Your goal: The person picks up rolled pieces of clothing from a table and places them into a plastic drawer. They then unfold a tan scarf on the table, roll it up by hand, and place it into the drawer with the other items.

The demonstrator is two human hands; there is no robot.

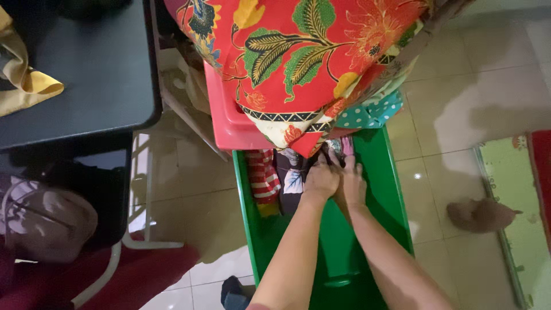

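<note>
Both forearms reach forward over a green plastic bin, a long, smooth-walled tub seen from above. Its near half is bare, glossy green floor between the two side walls, giving open room behind the hands. The left hand and the right hand lie side by side, touching, palms down with fingers pointed at the far end, pressing on a dark folded garment with a pale leaf print; whether the fingers curl around the cloth cannot be told. That garment sits at the far end of the bin, directly under and just left of the hands. Beside it, against the left wall, lies a red-and-white striped cloth, soft and bunched. Past the bin's far rim stands a pink plastic basket, and a large red floral fabric with green leaves drapes over it, its lower edge overhanging the bin's far end. A teal polka-dot cloth peeks out at the right.
</note>
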